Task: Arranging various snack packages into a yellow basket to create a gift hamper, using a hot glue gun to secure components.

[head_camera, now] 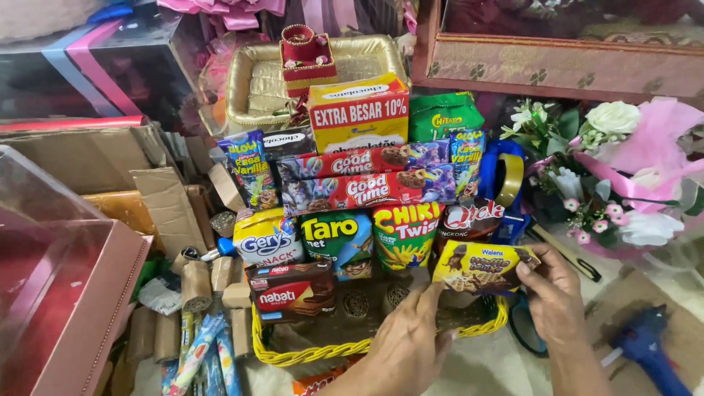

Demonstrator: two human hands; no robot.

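Both hands, left [407,345] and right [554,293], clamp fingers on yellow cookie pack [480,268], long axis running left-right, face up.

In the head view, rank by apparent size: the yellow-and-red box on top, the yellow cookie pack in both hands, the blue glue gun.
1. Yellow-and-red box, clearly largest.
2. Yellow cookie pack.
3. Blue glue gun, partly cut off by the frame and nearer the camera, so its rank against the pack is unsure.
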